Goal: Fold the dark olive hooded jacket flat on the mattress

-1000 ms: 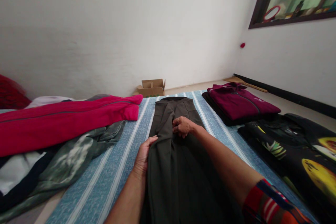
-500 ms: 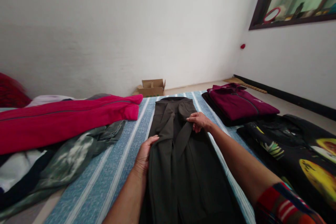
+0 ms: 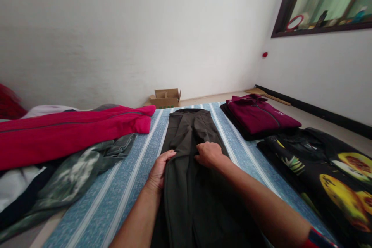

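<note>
Dark olive-grey trousers lie lengthwise on a blue-and-white striped cover, the waistband at the far end and the legs running towards me. My left hand is closed on their left edge, thumb on top and the other fingers partly hidden beneath the cloth. Over the middle of the trousers, just below the crotch, my right hand is closed with curled fingers on the fabric. Its fingertips are partly hidden by the hand itself. Small creases run through the cloth between the two hands.
Left of the trousers lies a loose heap with a pink-red garment over camouflage cloth. On the right are a folded maroon top and a black fruit-print garment. A cardboard box stands beyond the striped cover.
My right hand has moved nearer and slightly left, down from the upper right of the trousers. The loose strip of cloth it held now lies flatter. My left hand stays at the left edge.
</note>
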